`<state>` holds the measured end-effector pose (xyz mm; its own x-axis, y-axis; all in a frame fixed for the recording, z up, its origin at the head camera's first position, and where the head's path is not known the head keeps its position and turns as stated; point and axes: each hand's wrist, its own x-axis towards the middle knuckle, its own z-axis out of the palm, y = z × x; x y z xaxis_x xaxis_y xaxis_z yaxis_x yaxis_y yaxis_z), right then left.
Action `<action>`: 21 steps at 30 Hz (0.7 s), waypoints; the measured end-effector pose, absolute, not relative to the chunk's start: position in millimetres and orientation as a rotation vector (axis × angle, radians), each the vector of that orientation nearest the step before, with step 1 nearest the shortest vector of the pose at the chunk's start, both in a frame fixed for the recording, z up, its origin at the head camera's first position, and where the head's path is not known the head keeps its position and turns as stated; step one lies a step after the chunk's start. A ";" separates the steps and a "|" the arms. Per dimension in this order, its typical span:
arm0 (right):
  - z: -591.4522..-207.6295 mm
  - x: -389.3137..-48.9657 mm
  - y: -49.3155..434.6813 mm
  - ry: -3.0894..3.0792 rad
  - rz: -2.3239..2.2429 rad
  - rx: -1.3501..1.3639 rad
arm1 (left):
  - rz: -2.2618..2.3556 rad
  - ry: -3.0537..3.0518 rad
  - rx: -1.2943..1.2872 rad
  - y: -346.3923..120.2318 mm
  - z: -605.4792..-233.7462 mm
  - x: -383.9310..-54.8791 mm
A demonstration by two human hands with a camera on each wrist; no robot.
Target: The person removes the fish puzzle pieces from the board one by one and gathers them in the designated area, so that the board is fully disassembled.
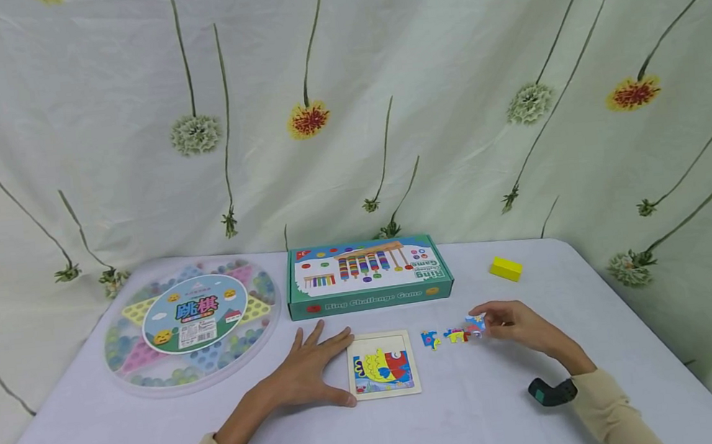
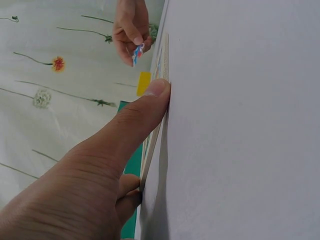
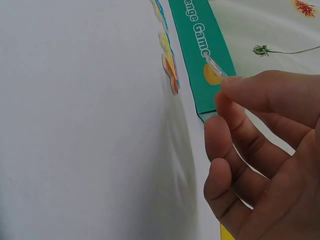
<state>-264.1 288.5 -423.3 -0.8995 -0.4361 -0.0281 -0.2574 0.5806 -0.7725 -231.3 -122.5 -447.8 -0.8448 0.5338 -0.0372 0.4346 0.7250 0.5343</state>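
Your left hand point(image 1: 307, 372), fingers spread, touches the left side of the fish puzzle tray point(image 1: 379, 342), roughly midway between the tabletop's point(image 1: 455, 421) side edges; your right hand point(image 1: 519, 322) pinches a raised puzzle piece point(image 1: 475, 324).

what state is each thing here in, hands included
puzzle tray, partly filled, upper part bare
held piece, pinched, out of tray
left hand, fingers spread, touching puzzle tray
right hand, pinching held piece
two loose pieces, lying beside tray
ring challenge game box, closed
round marble game, lying flat
yellow block, untouched
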 end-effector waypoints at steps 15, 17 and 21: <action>-431.9 -266.4 308.2 2.559 -1.196 -0.530 | 0.773 2.741 0.778 -122.3 -447.5 -231.1; -432.4 -266.6 309.3 2.553 -1.196 -0.525 | 0.772 2.740 0.779 -122.3 -447.1 -230.9; -433.3 -267.8 311.0 2.555 -1.176 -0.540 | 0.770 2.742 0.786 -122.5 -447.2 -231.1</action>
